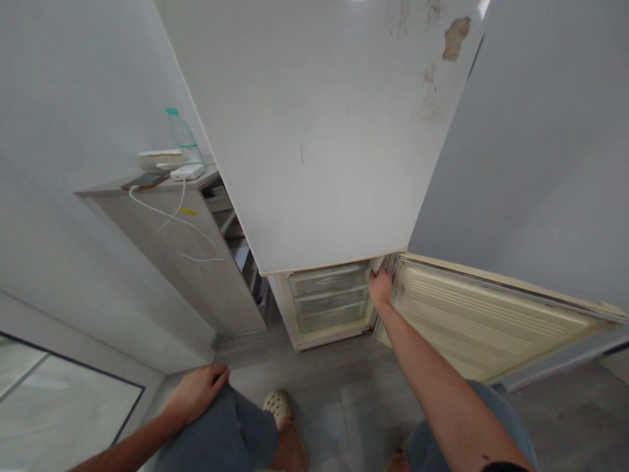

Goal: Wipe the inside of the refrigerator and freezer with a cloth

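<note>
My right hand (381,286) reaches into the lower compartment of a white refrigerator (324,131), at the right inner edge near the hinge. Its fingers are closed on a small white piece (377,263) that looks like a cloth or tissue, mostly hidden. Beside that hand the lower door (481,314) stands swung out to the right, its ribbed cream inside showing. Several clear-fronted drawers (329,301) sit in the compartment. My left hand (199,391) rests on my left knee, holding nothing, with its fingers loosely bent over it.
To the left, a wooden cabinet (171,242) carries a plastic bottle (185,139), a phone (146,180) and a white charger (188,172) with a dangling cable. A glass-paned door (63,400) is at lower left. My shoe (278,405) is on the grey floor (334,387).
</note>
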The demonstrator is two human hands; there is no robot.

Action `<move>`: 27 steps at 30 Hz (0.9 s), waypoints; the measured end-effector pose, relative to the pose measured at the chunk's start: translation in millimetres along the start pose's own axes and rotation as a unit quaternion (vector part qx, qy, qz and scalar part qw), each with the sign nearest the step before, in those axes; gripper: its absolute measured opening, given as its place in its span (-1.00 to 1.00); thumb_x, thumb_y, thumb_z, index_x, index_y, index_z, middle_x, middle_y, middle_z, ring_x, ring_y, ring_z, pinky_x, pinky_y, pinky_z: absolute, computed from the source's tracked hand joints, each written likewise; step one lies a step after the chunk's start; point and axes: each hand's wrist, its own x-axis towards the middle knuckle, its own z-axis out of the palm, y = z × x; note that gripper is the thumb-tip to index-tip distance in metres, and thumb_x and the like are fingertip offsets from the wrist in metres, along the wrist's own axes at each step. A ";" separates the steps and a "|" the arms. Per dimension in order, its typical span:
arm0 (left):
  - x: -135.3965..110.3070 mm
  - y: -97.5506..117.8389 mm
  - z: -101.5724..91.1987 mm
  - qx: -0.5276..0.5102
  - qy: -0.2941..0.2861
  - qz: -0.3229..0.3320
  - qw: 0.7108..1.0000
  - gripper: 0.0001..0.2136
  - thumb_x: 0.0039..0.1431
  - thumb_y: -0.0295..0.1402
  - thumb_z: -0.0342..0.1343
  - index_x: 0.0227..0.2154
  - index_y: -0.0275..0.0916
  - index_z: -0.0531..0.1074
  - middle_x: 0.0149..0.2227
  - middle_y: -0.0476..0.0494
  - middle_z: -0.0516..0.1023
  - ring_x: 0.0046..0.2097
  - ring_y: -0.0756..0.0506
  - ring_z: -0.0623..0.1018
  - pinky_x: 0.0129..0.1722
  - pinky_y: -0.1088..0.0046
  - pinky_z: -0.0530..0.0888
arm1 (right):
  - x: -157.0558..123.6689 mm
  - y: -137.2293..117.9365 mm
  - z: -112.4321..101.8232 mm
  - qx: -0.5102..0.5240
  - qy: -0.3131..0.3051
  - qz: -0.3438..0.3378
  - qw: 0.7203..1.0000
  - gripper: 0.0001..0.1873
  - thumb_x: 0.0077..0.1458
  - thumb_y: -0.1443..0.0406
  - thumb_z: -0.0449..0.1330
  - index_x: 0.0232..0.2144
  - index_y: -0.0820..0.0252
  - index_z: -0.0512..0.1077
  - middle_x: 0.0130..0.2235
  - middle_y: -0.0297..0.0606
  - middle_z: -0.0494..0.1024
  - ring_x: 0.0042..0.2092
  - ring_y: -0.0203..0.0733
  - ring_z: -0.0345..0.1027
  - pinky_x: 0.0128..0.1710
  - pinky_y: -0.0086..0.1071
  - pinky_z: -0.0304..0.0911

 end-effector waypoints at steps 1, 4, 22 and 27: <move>1.0 -0.1 0.7 0.003 0.000 0.001 1.000 -0.54 0.57 -0.03 -0.18 -0.26 -0.09 0.56 -0.12 -0.23 0.77 0.03 -0.32 0.73 0.06 0.18 0.48 | 11.7 -6.0 4.8 -0.032 -0.002 -0.024 0.999 -0.51 0.35 0.35 0.16 0.23 0.37 0.62 0.18 0.26 0.65 0.16 0.10 0.60 0.18 -0.21 0.40; 3.8 -0.7 2.3 0.009 -0.003 -0.006 1.000 -0.55 0.57 -0.06 -0.19 -0.28 -0.09 0.53 -0.13 -0.23 0.76 0.01 -0.32 0.73 0.05 0.15 0.47 | 23.4 -22.5 29.8 -0.104 -0.039 -0.037 0.993 -0.50 0.36 0.43 0.13 0.25 0.38 0.62 0.22 0.28 0.62 0.14 0.08 0.61 0.17 -0.20 0.42; 13.1 5.3 -2.2 0.024 -0.020 -0.014 0.999 -0.54 0.57 -0.07 -0.22 -0.27 -0.08 0.53 -0.12 -0.25 0.77 0.02 -0.34 0.73 0.03 0.14 0.46 | -161.3 -142.3 168.6 -0.021 -0.297 -0.224 0.928 -0.31 0.40 0.54 0.00 0.49 0.27 0.42 0.25 0.14 0.64 0.20 0.06 0.55 0.24 -0.20 0.39; 10.8 15.0 -5.5 0.012 -0.015 -0.014 1.000 -0.57 0.55 -0.07 -0.20 -0.28 -0.07 0.52 -0.11 -0.24 0.78 0.04 -0.32 0.74 0.07 0.17 0.48 | -173.9 -132.8 159.7 0.064 -0.368 -0.133 0.918 -0.68 0.35 0.38 0.21 0.06 0.19 0.68 0.05 -0.02 0.78 0.08 0.02 0.64 0.08 -0.29 0.43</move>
